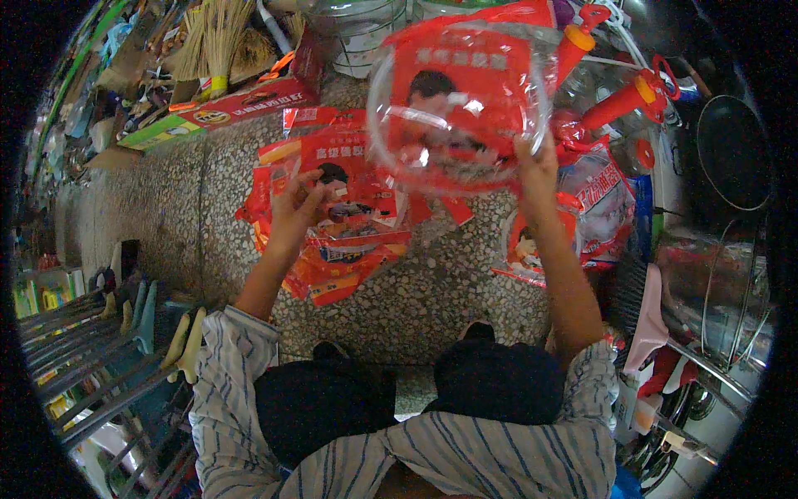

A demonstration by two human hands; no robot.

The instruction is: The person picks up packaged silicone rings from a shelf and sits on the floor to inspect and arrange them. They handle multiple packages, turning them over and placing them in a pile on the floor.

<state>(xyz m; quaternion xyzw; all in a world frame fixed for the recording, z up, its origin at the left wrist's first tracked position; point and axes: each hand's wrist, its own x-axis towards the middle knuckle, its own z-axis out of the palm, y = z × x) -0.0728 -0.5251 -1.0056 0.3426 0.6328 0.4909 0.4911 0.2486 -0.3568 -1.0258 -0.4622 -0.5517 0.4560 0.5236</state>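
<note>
My right hand [537, 163] grips the lower right edge of a raised clear plastic package [458, 112] with a red printed face. Light glares off its rounded clear rim, and what is inside cannot be told. My left hand [300, 203] touches or hovers over a red printed plastic package [340, 153], fingers bent; whether it holds the film cannot be told. That package lies on top of several red and orange packages [349, 256] on the speckled stone floor [436, 274]. Another red package [530, 240] lies on the floor, partly behind my right forearm.
Straw brushes [215, 43] stand in a printed cardboard box [249, 103] at upper left. Red pumps with orange collars [617, 106] lie at upper right, above a bagged item [598, 193]. Metal racks [93, 387] flank me at left; a pink-backed brush [648, 318] is at right.
</note>
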